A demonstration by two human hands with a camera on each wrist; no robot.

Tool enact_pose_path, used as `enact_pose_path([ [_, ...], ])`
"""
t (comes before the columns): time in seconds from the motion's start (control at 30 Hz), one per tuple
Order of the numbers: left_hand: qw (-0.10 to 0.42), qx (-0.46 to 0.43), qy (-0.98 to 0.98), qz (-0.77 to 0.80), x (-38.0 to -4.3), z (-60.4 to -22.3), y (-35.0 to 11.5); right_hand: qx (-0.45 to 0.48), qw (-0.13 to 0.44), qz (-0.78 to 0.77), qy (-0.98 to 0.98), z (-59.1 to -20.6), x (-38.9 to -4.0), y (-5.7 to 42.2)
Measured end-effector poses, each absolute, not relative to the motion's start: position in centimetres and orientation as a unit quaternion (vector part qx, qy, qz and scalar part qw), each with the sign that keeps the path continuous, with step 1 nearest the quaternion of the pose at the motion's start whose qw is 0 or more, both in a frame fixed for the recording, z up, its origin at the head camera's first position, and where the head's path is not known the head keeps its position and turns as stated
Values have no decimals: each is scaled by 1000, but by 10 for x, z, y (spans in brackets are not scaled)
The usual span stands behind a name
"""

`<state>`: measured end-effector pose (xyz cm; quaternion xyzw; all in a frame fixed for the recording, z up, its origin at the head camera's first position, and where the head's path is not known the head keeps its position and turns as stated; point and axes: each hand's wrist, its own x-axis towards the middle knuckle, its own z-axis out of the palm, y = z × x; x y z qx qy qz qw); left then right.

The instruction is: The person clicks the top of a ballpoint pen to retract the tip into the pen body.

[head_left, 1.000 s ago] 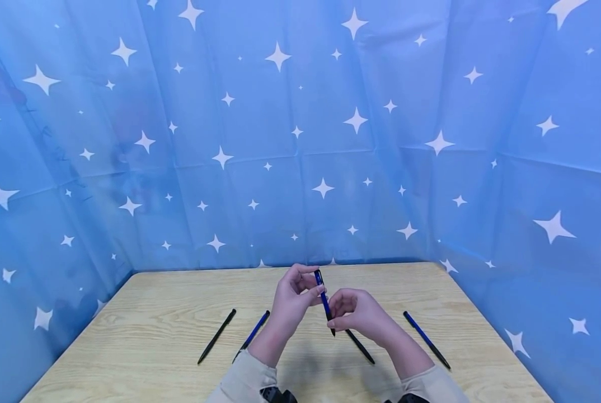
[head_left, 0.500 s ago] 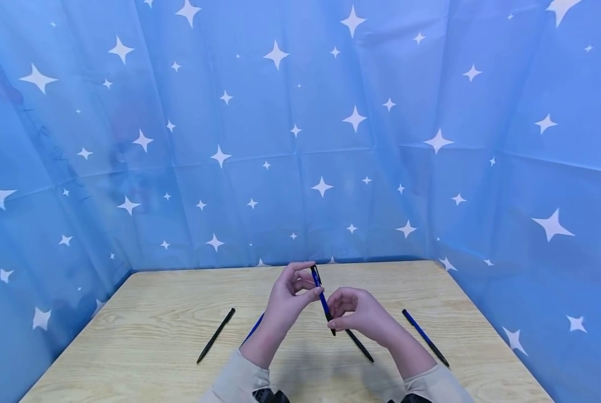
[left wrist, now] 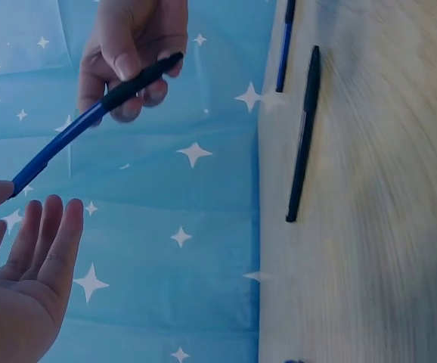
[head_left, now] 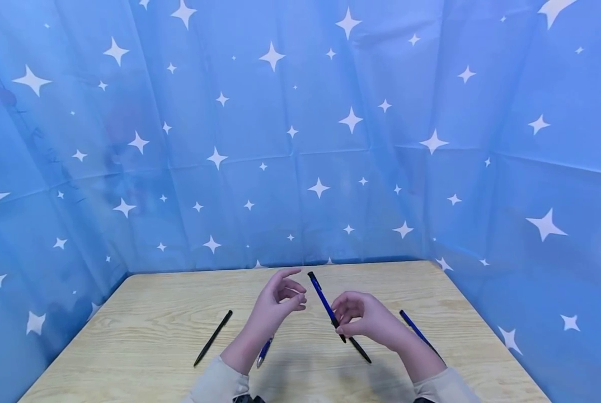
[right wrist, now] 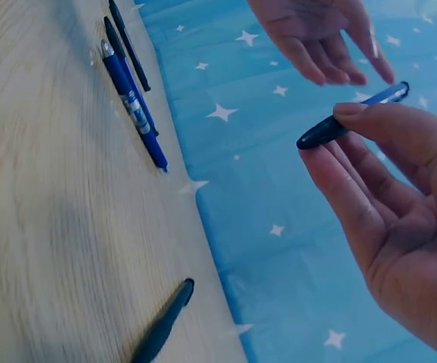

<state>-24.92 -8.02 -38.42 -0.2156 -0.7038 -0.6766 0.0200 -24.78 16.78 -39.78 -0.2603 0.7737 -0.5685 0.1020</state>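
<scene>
My right hand (head_left: 366,318) pinches a blue pen (head_left: 323,296) by its black lower end, between thumb and fingers. The pen slants above the table, with its clip end up and to the left. Left of that end, my left hand (head_left: 275,299) is apart from the pen in the head view, its fingers loosely bent and holding nothing. A black pen (head_left: 360,350) lies under the right hand, partly covered by it. Beside the left forearm lies a blue pen with a silver tip (right wrist: 134,106), its other end hidden by the arm in the head view.
On the wooden table (head_left: 154,313), a black pen (head_left: 213,338) lies at the left and a blue-and-black pen (head_left: 418,330) at the right. Another dark pen rests beside the silver-tipped one in the right wrist view. A blue star-patterned curtain (head_left: 290,140) stands behind the table.
My left hand has let go of the blue pen's upper part and drawn left. The right hand keeps the pen, which now slants more. The silver-tipped pen has come into sight beside the left forearm.
</scene>
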Motion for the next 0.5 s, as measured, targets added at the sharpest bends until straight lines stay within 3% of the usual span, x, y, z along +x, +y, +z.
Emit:
enact_pose_path([
  [0.5,-3,-189,-764,-617,-247,-398,-105,-242,89,-572,779,-406,-252,198],
])
